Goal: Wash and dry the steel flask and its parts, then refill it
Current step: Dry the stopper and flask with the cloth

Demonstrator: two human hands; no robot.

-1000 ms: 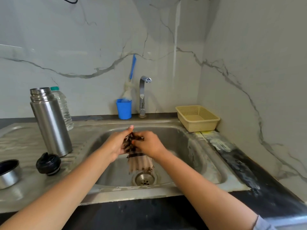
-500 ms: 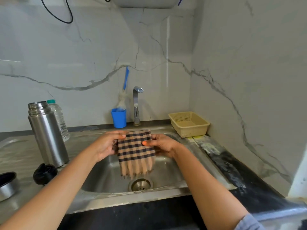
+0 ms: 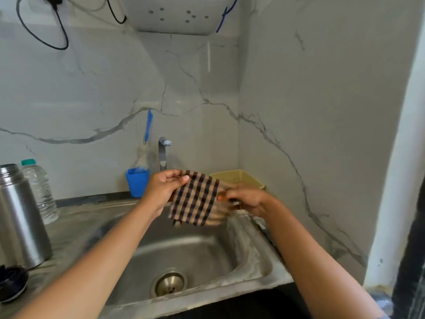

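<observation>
1. Standing upright on the steel draining board at the far left, the brushed stainless-steel flask (image 3: 19,217) has its long axis vertical and its open, threaded neck pointing up; part of it is cut off by the picture's edge.
2. Just in front of the flask, at the lower left corner, lies its black round stopper (image 3: 11,283), only partly in view.
3. Behind the flask stands a clear plastic water bottle with a teal cap (image 3: 40,189), upright too and close beside it.
4. A tan-and-black checked cloth (image 3: 195,199) hangs spread out above the stainless-steel sink basin (image 3: 197,252), its top edge tilted, higher on the left side and lower on the right.
5. The left hand (image 3: 164,192) is raised at the cloth's upper left corner, thumb and fingertips pinched on it, forearm reaching in from the lower left.
6. The right hand (image 3: 247,199) grips the cloth's right edge somewhat lower; it is blurred, with the palm turned down and the forearm coming from the lower right.
7. Behind the hands, a chrome tap (image 3: 162,153) rises at the back of the sink, with a blue plastic cup holding a blue-handled brush (image 3: 137,181) to its left.
8. A pale yellow perforated plastic basket (image 3: 239,177) sits in the back right corner, partly hidden by the cloth and the right hand.
</observation>
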